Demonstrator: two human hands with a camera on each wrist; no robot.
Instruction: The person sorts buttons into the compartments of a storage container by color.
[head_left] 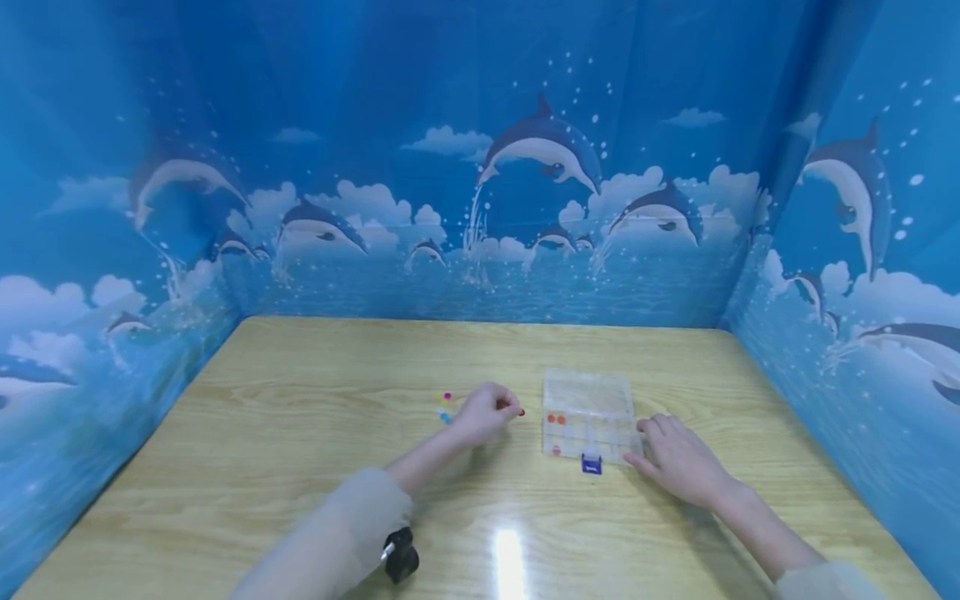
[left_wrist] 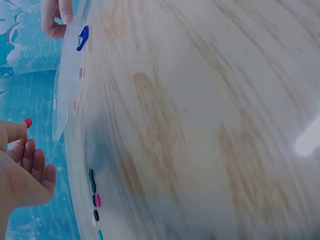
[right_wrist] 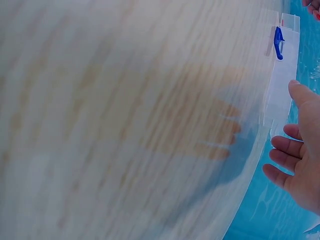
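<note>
Fingertips of the left hand (head_left: 483, 412) pinch one red bead (head_left: 521, 412), held just left of the clear compartment box (head_left: 589, 392), whose long side runs away from the person. Relaxed, fingers nearly straight, the right hand (head_left: 678, 458) rests at the box's near right corner, beside its blue clasp (head_left: 591, 464). Behind the pinching hand, about five loose beads (left_wrist: 95, 200) lie in a short row on the wooden table (head_left: 300, 417); three or so already sit in the box.

The person's left hand (head_left: 483, 412) is raised a little off the surface, fingers curled in and thumb and forefinger pressed tip to tip, the forearm reaching in from the lower left in a pale sleeve. The right hand (head_left: 677, 457) lies low and palm-down with fingers loosely extended, apparently resting flat, its forearm coming in from the lower right.
</note>
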